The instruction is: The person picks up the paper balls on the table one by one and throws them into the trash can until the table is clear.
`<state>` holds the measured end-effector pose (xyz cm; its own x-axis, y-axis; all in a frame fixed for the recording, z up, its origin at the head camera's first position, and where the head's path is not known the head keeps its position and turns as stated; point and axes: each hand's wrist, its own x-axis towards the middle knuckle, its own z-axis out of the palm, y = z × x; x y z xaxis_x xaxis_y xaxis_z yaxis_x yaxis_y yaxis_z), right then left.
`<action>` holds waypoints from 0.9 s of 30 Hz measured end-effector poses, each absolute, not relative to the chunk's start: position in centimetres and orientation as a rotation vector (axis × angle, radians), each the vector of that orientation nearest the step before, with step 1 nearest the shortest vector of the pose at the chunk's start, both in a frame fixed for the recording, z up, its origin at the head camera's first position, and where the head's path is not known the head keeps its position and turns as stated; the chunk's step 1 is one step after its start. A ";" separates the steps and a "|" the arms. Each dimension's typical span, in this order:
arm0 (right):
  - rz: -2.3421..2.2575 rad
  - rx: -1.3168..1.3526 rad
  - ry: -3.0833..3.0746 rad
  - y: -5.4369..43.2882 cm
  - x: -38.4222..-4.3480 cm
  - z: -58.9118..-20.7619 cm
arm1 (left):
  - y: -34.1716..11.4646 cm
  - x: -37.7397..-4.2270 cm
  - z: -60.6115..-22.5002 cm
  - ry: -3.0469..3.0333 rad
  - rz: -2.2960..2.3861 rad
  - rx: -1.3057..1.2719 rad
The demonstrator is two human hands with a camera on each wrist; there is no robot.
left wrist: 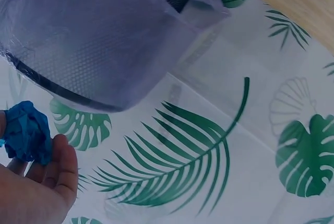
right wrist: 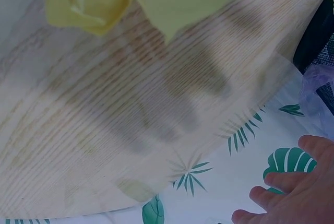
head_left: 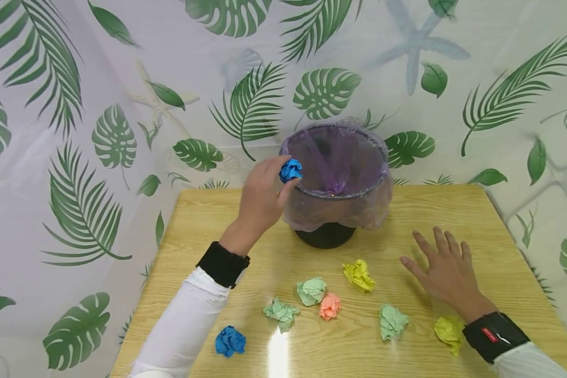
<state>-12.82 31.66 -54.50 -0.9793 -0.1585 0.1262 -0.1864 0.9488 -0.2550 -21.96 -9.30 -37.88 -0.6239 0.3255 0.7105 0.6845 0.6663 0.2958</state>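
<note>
Seemingly mid-transfer, left hand (head_left: 262, 193) pinches crumpled blue paper ball (head_left: 291, 171); release calls for reaching over adjacent round, purple-lined black bin (head_left: 325, 237); right hand (head_left: 446, 273) spread, empty.

1. The left hand (head_left: 264, 194) holds one paper ball (head_left: 291, 170) between thumb and fingers, just left of the bin's mouth.
2. The bin (head_left: 326, 236) stands on the table (head_left: 193, 231) between the hands, farther forward than the right hand (head_left: 446, 275); a bag (head_left: 337, 212) lines it and drapes over its rim.
3. Nearer the person than the left hand lie a first ball (head_left: 230, 341) beside the left sleeve (head_left: 186, 320), then rightward a second ball (head_left: 281, 314), a third ball (head_left: 312, 291) and, just beside that, a fourth ball (head_left: 330, 306).
4. Left of the right hand: a fifth ball (head_left: 358, 275) before the bin, and a sixth ball (head_left: 394, 321) nearer the person.
5. Just left of the right wrist: a seventh ball (head_left: 448, 334).
6. Behind both hands and the table: a cloth (head_left: 170, 47).
</note>
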 end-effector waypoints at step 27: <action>0.401 0.269 -2.998 31.4 -13.0 -54.3 | -2.3 -25.4 -34.6 -3.001 -0.474 -0.797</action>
